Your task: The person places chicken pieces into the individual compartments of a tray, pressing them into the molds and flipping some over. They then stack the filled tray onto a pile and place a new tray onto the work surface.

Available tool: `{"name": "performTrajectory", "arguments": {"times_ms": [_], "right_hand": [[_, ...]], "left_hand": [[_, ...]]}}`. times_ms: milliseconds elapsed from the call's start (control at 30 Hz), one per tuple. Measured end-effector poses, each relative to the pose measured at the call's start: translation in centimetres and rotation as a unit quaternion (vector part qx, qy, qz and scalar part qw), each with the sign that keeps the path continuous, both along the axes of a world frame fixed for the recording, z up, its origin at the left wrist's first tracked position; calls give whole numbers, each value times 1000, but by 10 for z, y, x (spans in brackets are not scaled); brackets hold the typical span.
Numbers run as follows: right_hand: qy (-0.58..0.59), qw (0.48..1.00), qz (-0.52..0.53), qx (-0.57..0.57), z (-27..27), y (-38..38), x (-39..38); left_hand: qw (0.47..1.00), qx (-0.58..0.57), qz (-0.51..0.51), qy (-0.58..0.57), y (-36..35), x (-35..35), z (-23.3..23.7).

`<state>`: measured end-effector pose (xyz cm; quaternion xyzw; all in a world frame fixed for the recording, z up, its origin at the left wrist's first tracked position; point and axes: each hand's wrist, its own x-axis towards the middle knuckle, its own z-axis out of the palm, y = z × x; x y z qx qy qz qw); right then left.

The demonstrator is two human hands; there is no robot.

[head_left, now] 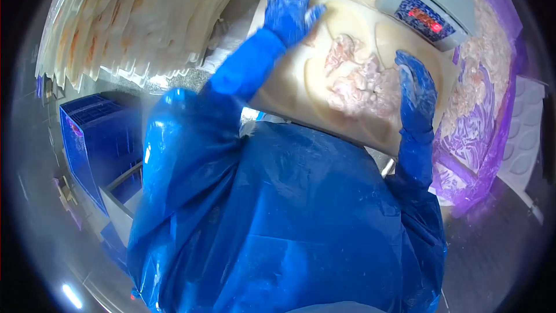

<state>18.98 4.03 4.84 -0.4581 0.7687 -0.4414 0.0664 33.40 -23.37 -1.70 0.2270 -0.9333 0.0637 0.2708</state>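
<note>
A pale board [280,84] with rounded hollows in its surface lies tilted in front of me. Raw, pale pink meat pieces [370,90] are heaped on its middle, and a smaller clump reaches up towards the centre. My left hand [291,10], in a blue glove, is at the board's upper left corner with its fingers spread and nothing in it. Beside the heap on the right, my right hand [418,90] is cupped, its fingers lightly bent and close to the meat's edge. Whitish residue smears that glove.
A grey scale [428,0] with a lit red display stands at the board's far right edge. More pale meat [472,81] lies in a purple liner [503,122] at right. Stacked pale boards [139,17] fill the upper left. A blue crate [101,139] stands below them.
</note>
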Motion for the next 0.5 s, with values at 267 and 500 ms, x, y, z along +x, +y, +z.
{"name": "performTrajectory", "arguments": {"times_ms": [267,500], "right_hand": [[83,986,125,67,-34,-36,12],[-56,970,232,39,-20,-73,27]], "left_hand": [[969,235,-71,-11,82,29,24],[907,373,-179,81,76,57,42]]}}
